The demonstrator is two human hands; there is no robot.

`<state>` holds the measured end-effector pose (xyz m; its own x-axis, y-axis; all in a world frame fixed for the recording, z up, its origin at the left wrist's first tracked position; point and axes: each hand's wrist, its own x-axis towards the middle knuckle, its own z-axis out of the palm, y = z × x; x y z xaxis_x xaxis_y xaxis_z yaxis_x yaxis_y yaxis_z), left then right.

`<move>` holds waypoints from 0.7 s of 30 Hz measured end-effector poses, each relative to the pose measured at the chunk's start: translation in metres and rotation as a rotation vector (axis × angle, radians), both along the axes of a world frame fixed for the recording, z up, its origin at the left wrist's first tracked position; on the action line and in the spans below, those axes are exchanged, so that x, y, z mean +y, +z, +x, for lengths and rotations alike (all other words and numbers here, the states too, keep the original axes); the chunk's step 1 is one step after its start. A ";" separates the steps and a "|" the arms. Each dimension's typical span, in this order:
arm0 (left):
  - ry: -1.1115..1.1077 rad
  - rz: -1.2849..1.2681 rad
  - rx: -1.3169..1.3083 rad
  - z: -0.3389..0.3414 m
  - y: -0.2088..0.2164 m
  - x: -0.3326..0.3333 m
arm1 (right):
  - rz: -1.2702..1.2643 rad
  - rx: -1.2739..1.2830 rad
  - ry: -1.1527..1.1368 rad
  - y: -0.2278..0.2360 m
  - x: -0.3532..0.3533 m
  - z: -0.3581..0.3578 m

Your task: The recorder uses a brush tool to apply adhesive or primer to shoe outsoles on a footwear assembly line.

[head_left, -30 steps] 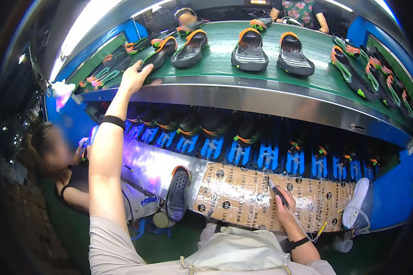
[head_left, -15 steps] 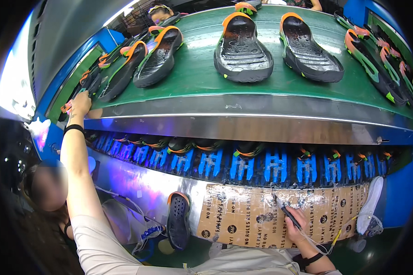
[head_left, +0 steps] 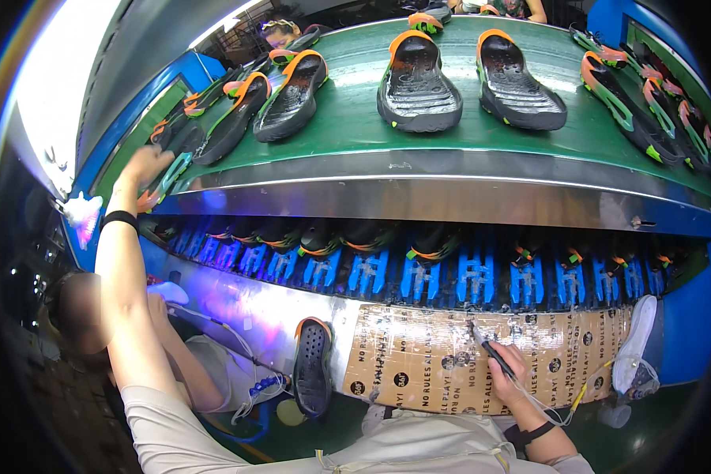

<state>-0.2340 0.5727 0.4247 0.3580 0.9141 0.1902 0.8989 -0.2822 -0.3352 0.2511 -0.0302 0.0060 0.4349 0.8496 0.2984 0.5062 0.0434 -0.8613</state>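
My left hand [head_left: 146,166] reaches out to the left end of the green conveyor belt. It is beside a shoe piece with a teal and orange edge [head_left: 168,182]; its fingers are blurred, so whether they grip anything cannot be made out. My right hand [head_left: 511,374] is closed round a black-handled brush [head_left: 498,357], its pale tip pointing at the cardboard sheet [head_left: 419,359]. From that handle a thin clear tube runs off to the right. A dark sole with holes and an orange heel rim [head_left: 314,367] lies left of the cardboard.
Black shoe bottoms with orange heels [head_left: 420,83] stand along the belt [head_left: 340,146]. Under its metal edge [head_left: 403,170], blue racks [head_left: 476,272] hold more shoes. A white shoe-shaped piece [head_left: 633,347] lies at the right. A co-worker [head_left: 79,312] sits close on the left.
My left hand has moved up and slightly right, uncovering the teal and orange-edged piece. The brush stays in my right hand over the cardboard. The view has shifted slightly.
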 end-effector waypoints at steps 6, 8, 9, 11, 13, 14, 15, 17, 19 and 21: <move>0.164 -0.161 -0.288 0.036 -0.019 -0.062 | 0.021 -0.028 -0.020 0.000 -0.003 -0.004; 0.110 -0.150 -0.511 0.014 -0.022 -0.066 | 0.050 -0.029 -0.015 0.001 -0.002 -0.005; 0.107 -0.118 -0.634 0.009 -0.027 -0.070 | 0.077 -0.040 -0.017 0.000 -0.001 -0.005; 0.044 -0.130 -1.005 0.012 -0.042 -0.084 | 0.099 -0.041 -0.014 -0.003 0.000 -0.007; -0.072 -0.084 -1.314 0.022 -0.062 -0.104 | 0.118 -0.027 -0.026 -0.005 0.001 -0.009; -0.140 -0.028 -1.431 0.032 -0.072 -0.119 | 0.114 -0.030 -0.017 -0.004 0.000 -0.010; -0.181 -0.046 -1.497 0.046 -0.081 -0.138 | 0.120 -0.028 -0.021 -0.004 -0.001 -0.010; -0.231 -0.170 -1.653 0.066 -0.105 -0.175 | 0.123 -0.033 -0.032 -0.011 -0.001 -0.010; -0.290 -0.540 -1.964 0.086 -0.133 -0.212 | 0.078 0.096 -0.055 0.001 -0.004 -0.016; -0.386 -0.900 -2.075 0.123 -0.153 -0.267 | 0.101 0.439 -0.080 0.009 -0.003 -0.023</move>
<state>-0.1106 0.3061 0.2716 0.4011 0.9071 0.1273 -0.3766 0.0366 0.9257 0.2278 -0.0330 0.0148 0.6021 0.7841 0.1503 0.0990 0.1135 -0.9886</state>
